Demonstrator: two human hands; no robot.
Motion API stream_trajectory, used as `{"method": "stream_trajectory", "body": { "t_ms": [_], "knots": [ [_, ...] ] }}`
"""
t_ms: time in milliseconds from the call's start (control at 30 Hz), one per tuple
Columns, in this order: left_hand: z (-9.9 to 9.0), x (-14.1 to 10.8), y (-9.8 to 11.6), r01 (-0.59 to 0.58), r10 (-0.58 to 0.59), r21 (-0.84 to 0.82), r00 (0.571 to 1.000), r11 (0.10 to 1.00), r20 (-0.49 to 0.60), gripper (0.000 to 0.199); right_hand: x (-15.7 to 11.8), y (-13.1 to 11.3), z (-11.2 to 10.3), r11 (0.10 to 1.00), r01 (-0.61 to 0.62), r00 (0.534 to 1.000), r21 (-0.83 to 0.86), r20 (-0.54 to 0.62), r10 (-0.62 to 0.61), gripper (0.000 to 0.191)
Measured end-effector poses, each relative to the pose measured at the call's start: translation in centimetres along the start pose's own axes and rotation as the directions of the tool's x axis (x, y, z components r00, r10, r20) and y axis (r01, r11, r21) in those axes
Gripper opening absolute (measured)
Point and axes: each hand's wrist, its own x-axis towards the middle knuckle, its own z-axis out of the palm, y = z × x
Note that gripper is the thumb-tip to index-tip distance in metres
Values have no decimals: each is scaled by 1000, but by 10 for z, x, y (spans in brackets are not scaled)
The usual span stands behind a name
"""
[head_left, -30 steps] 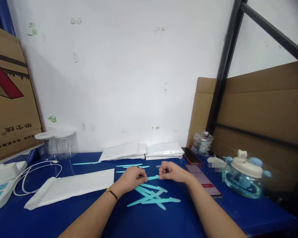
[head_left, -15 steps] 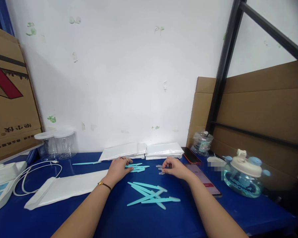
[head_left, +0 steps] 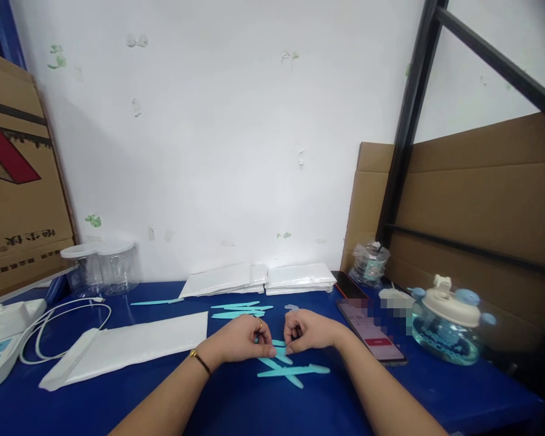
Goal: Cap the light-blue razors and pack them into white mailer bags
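Observation:
My left hand [head_left: 245,339] is closed in a pinch on a teal eyebrow razor [head_left: 280,350], just above a loose pile. Facing it, the closed fingers of my right hand [head_left: 315,330] grip the same razor near its pale, capped end; the fingertips partly hide it. Below lie crossed teal razors [head_left: 286,371] on the blue table. Behind my left hand is another group of teal razors [head_left: 238,310]. A few small translucent caps [head_left: 291,307] lie behind my right hand, mostly covered by it.
White flat packets [head_left: 300,277] lie along the wall. A long white pouch [head_left: 136,345] and a single razor [head_left: 157,301] are to the left, beside a cable and power strip [head_left: 4,363]. To the right are a phone [head_left: 367,333] and a water bottle [head_left: 447,324].
My left hand has left the back group of razors and come forward and right to the front pile. My right hand has come forward from the caps. A razor is now between them.

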Motion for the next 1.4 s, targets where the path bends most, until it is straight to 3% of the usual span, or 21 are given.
{"method": "stream_trajectory", "body": {
  "t_ms": [233, 367, 433, 533, 600, 700, 767, 833, 933, 1033, 1133, 1233, 1400],
  "knots": [
    [-5, 7, -8, 57, -32, 156, 987, 986, -157, 20, -1, -1, -5, 999, 33, 983, 13, -178, -30, 15],
    [-23, 6, -31, 183, -70, 326, 942, 927, -329, 17, -1, 28, -13, 993, -118, 913, 13, -393, 113, 16],
    [-31, 4, -44, 258, -123, 363, 926, 895, -357, 17, -2, 39, -16, 975, -224, 881, -9, -430, 198, 16],
    [-35, 2, -57, 301, -155, 382, 917, 874, -367, 14, -4, 39, -16, 963, -255, 862, -85, -471, 187, 13],
    [-34, 2, -58, 300, -142, 356, 902, 885, -408, 15, -6, 29, -13, 978, -188, 881, -93, -455, 127, 15],
    [-29, 1, -49, 271, -136, 256, 884, 928, -446, 27, -8, 12, -8, 991, -94, 962, -95, -266, 65, 23],
    [-23, 1, -39, 209, -116, 198, 909, 958, -400, 26, -7, 5, -4, 988, -80, 988, -133, -144, 61, 23],
    [-17, 1, -28, 112, -48, 184, 945, 977, -324, 25, -5, 3, -1, 983, -82, 991, -165, -115, 63, 18],
    [-6, 4, -14, -5, 52, 214, 976, 977, -212, 23, 0, 3, 3, 984, -64, 982, -169, -184, 33, 14],
    [-2, 7, -6, -15, 52, 262, 989, 965, -136, 22, 3, 4, 4, 993, -59, 966, -100, -257, 32, 13],
    [-9, 10, -11, 58, 18, 355, 978, 933, -208, 24, 4, 9, 0, 996, -85, 950, -14, -304, 76, 13],
    [-22, 8, -27, 180, -33, 438, 946, 881, -322, 24, 3, 23, -8, 987, -160, 901, 13, -407, 151, 14],
    [-34, 1, -45, 287, -118, 406, 912, 868, -392, 18, -1, 36, -14, 970, -244, 850, -7, -484, 210, 14]
  ]
}}
